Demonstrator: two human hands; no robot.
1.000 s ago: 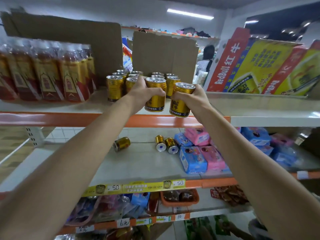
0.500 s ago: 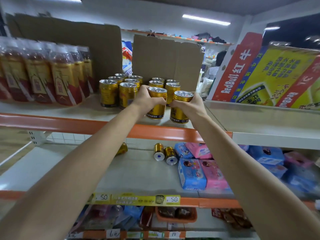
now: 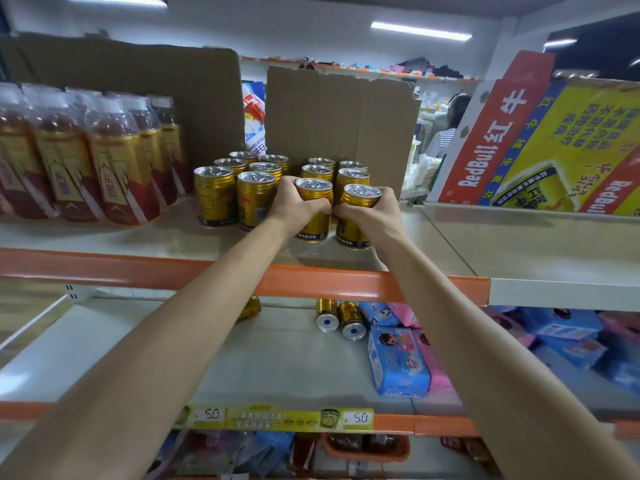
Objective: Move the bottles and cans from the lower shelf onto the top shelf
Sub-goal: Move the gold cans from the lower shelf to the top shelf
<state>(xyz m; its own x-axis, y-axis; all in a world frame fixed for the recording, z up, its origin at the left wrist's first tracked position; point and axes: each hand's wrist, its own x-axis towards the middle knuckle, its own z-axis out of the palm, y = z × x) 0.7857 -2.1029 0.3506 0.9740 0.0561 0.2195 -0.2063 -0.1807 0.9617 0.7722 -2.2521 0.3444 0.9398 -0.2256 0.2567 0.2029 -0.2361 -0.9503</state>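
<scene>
1. Three cans (image 3: 327,315) are lying on their sides on the lower shelf (image 3: 277,358), below the hands.
2. The left hand (image 3: 294,206) is wrapping its fingers around an upright can (image 3: 313,216) on the top shelf (image 3: 173,237).
3. The right hand (image 3: 374,216) is gripping another upright can (image 3: 356,216) beside it, in front of the standing cans (image 3: 256,188).

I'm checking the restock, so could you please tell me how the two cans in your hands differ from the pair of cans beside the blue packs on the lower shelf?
The held cans stand upright on the top shelf, tops up; the lower pair lie on their sides, bases facing the camera. The held cans are gripped, one in the left hand, one in the right hand; the lower pair lie untouched. Both pairs are gold and sit side by side.
</scene>
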